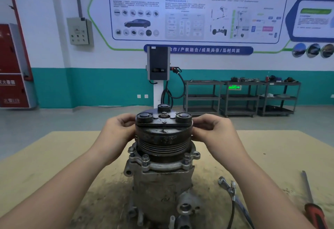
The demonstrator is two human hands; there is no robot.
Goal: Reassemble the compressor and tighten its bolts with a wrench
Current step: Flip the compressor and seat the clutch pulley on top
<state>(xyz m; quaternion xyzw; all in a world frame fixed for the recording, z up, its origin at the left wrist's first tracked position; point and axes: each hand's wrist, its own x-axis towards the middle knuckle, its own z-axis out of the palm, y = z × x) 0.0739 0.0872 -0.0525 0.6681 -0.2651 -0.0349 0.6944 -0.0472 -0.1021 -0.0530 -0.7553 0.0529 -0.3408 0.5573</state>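
Note:
The grey metal compressor (pixel 159 183) stands upright on the tan table (pixel 54 156), its dark grooved pulley (pixel 162 142) on top. A black clutch plate (pixel 163 120) with three round rubber dampers sits on the pulley. My left hand (pixel 117 131) grips the plate's left edge with curled fingers. On the opposite edge, my right hand (pixel 213 129) pinches the plate. A centre bolt (pixel 164 115) shows in the plate's middle.
A wire with a metal clip and connector (pixel 226 187) lies on the table right of the compressor. A screwdriver with a red-and-black handle (pixel 311 203) lies at the far right. A charging post (pixel 158 66) and shelving carts (pixel 242 96) stand behind the table.

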